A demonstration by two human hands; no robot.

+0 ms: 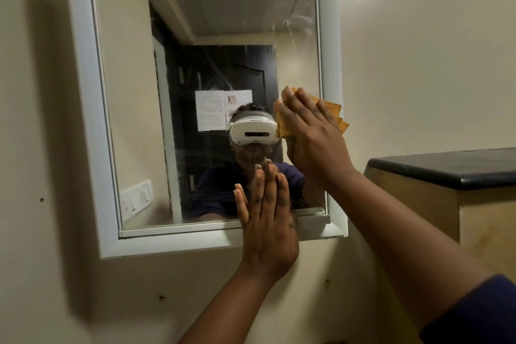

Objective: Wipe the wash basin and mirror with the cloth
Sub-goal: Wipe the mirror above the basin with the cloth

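A mirror (212, 36) in a white frame (92, 131) hangs on the cream wall ahead of me, its glass marked with streaks. My right hand (312, 137) presses a folded orange cloth (335, 112) flat against the glass near the mirror's right edge, about halfway up. My left hand (268, 218) is held up flat with fingers straight over the mirror's lower edge and holds nothing. The wash basin is out of view.
A wooden cabinet with a black top (446, 170) stands close on the right, just beyond my right forearm. The mirror shows a person wearing a white headset, a dark door with papers on it, and a switch plate. Bare wall with small screw holes lies below the mirror.
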